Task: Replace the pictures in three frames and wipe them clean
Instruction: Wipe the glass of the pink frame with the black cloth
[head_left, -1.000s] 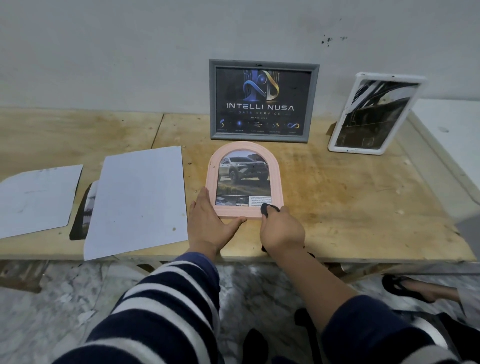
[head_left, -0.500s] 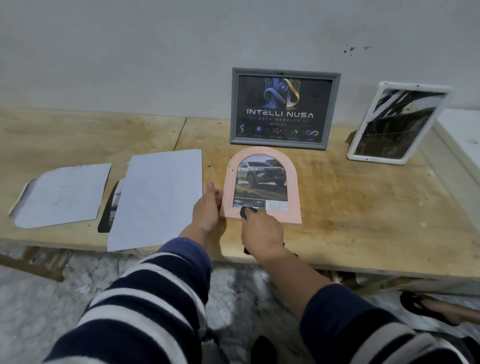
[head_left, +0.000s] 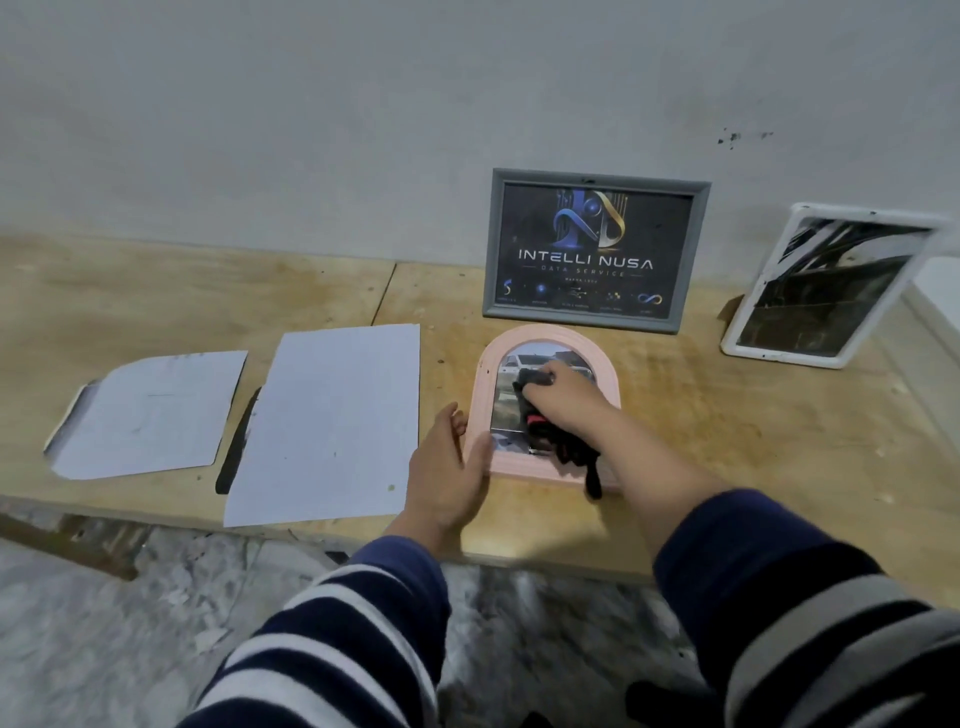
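From my head view, the pink arched frame (head_left: 543, 410) lies flat on the wooden table (head_left: 727, 447), just in front of the grey frame (head_left: 596, 249) that leans against the wall. My right hand (head_left: 563, 402) is curled round a black cloth (head_left: 569, 449) and presses it onto the glass over the car picture. My left hand (head_left: 449, 467) lies with fingers straight against the frame's left edge, steadying it and gripping nothing.

The risks, as I judge them: if I press hard toward the left, the frame could slide under my flat hand, since nothing clamps it. The cloth's loose tail hangs over the bottom rim and could snag. The frame sits near the table's front edge, so a strong pull toward me might tip it off.

Counting: three frames, pink, grey and a white frame (head_left: 826, 286) leaning at the right. One cloth. Two white sheets (head_left: 327, 421) lying face down at the left, with a dark edge of something peeking between them; I cannot tell what.
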